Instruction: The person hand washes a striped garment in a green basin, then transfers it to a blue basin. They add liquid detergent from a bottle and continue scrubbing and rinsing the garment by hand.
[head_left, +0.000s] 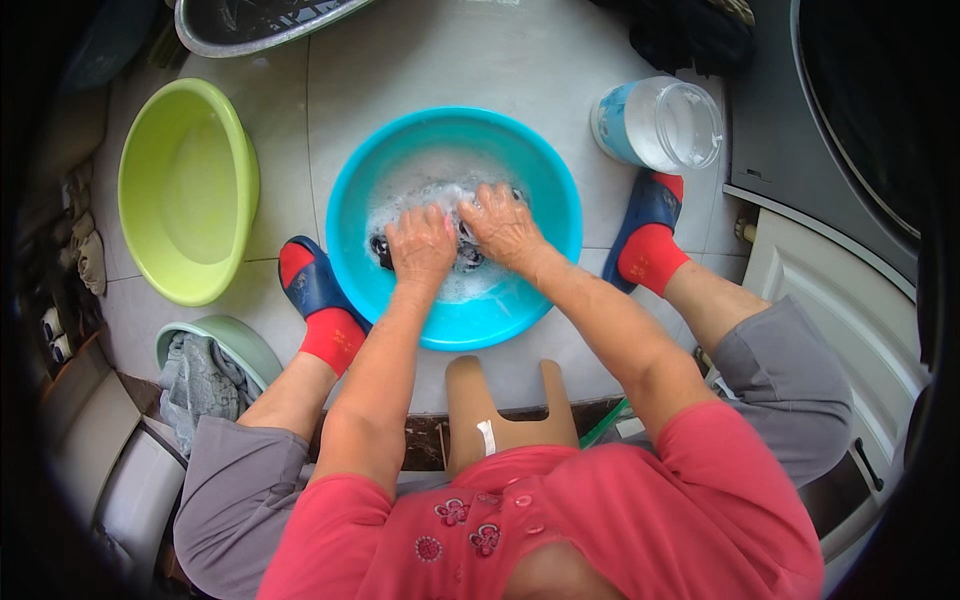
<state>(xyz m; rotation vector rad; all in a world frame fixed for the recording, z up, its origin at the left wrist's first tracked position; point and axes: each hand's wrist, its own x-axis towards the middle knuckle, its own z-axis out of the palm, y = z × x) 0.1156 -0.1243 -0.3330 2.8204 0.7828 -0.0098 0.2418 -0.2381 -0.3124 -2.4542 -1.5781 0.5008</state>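
Observation:
A turquoise plastic basin (551, 292) stands on the floor between my feet, with foamy water and dark, wet cloth (470, 256) in it. My left hand (422, 244) presses down on the cloth at the left, its fingers curled into it. Close beside it, my right hand (504, 225) grips the cloth at the middle, fingers bent into the suds. Something pink shows by the fingers of my left hand. Foam and my hands hide much of the cloth, and the fingertips are partly out of sight.
A yellow-green basin (199, 187) is at the left, and below it a pale green basin (247, 349) with grey cloth (201, 382). A clear plastic jar (649, 124) stands near my right foot. A metal tub (225, 51) is at the top left, a grey appliance (765, 142) at the right.

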